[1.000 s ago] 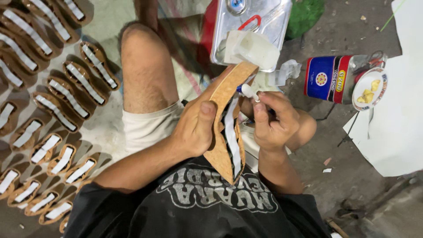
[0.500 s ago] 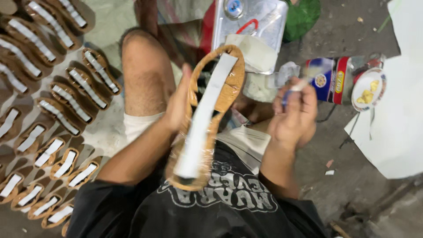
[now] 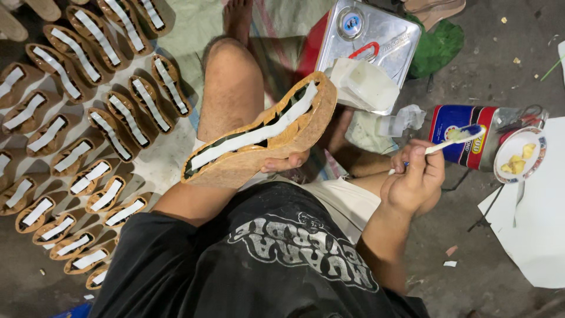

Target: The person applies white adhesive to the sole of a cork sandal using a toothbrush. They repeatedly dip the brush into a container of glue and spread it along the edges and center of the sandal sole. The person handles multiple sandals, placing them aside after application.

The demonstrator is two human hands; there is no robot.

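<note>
A cork wedge sole (image 3: 265, 138) with a white strip is held from below by the left hand (image 3: 285, 162), fingers clamped on it. A toothbrush (image 3: 453, 140) is pinched in the right hand (image 3: 415, 182). Rows of soles (image 3: 76, 135) fill the floor at the left. A metal tin (image 3: 371, 35) and a glue can (image 3: 465, 135) are near, with bare floor (image 3: 471, 65) beyond.

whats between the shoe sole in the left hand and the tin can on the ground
In the head view, the right hand holding a toothbrush sits between the sole and the can, with crumpled plastic just above.
</note>
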